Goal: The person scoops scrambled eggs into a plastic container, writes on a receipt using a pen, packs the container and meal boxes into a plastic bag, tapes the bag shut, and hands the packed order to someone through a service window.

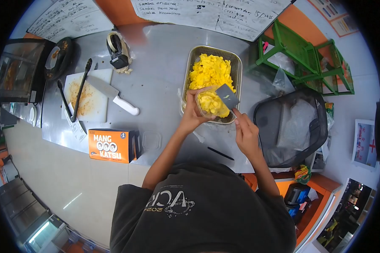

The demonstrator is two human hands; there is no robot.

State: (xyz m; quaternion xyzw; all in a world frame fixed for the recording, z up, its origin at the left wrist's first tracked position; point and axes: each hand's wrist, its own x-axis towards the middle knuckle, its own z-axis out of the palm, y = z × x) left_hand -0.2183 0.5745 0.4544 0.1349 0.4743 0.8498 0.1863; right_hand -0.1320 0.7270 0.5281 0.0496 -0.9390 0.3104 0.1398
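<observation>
My left hand (191, 114) grips a small clear plastic container (198, 105) by its side. Yellow scrambled egg (211, 103) fills much of it. My right hand (245, 131) is closed around the handle of a spatula (228, 97), whose flat dark grey blade lies over the container's right edge. A few yellow bits stick to the blade. Both are above the near part of a metal mesh basket (240, 67), which holds a large heap of scrambled egg (211, 72). The handle is mostly hidden by my fingers.
Left on the steel table are a cutting board (101, 78), tongs (81, 90), a white-handled knife (126, 105), a tape dispenser (119, 55) and an orange box (109, 145). A black tub (261, 139) and green racks (291, 42) stand right. A black pen (221, 153) lies near me.
</observation>
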